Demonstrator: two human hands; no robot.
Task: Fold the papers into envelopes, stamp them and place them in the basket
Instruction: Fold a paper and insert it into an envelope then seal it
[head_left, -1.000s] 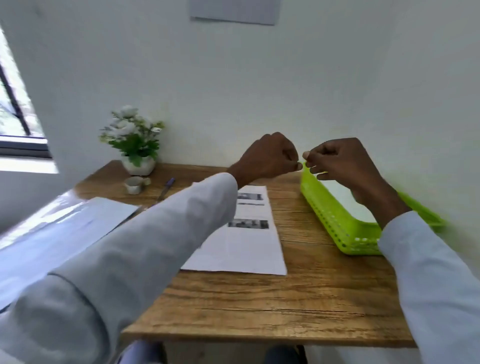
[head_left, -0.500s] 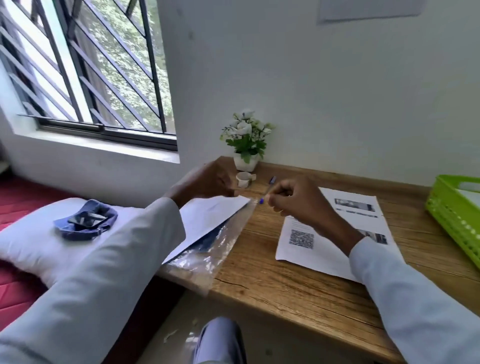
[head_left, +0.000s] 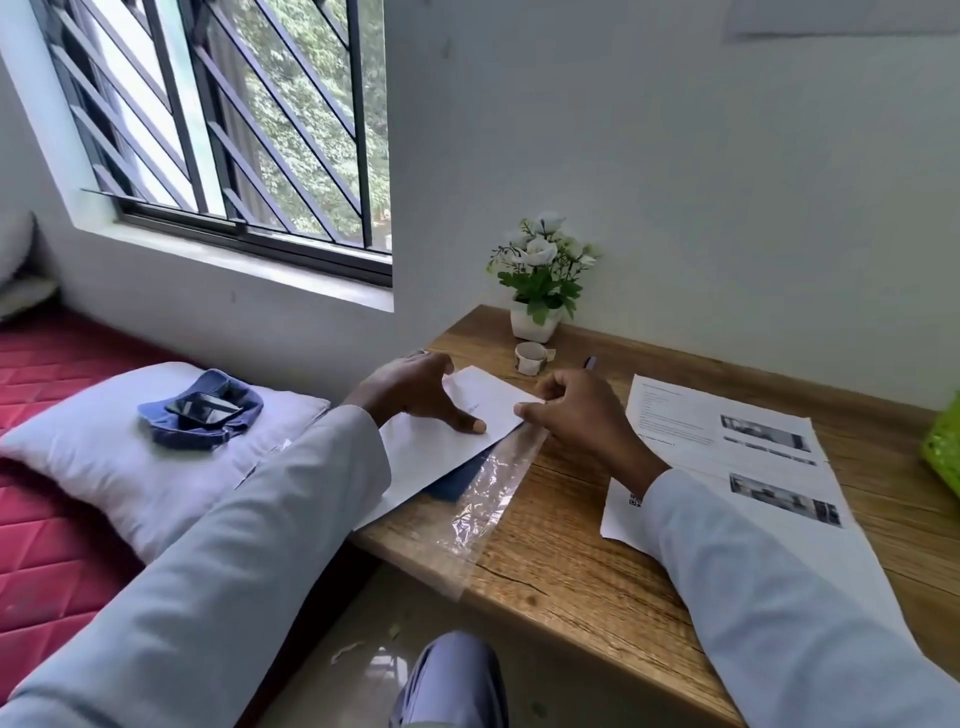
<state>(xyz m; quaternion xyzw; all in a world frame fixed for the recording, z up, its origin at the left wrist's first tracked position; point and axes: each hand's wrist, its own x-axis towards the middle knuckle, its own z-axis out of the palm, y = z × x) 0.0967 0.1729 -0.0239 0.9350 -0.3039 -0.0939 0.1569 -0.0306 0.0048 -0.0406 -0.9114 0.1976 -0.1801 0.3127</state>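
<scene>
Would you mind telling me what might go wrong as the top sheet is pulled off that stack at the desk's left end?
1. The paper stack and its clear plastic sleeve overhang the desk edge; a tug might drag them off.
2. The left hand presses with spread fingers while the right hand pinches the corner, so the sheet could crease or tear.

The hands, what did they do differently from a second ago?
Both came down from mid-air near the green basket to the desk's left end. The left hand now presses on the white paper; the right hand pinches its corner. The printed sheet, flower pot and tape roll stayed put.
</scene>
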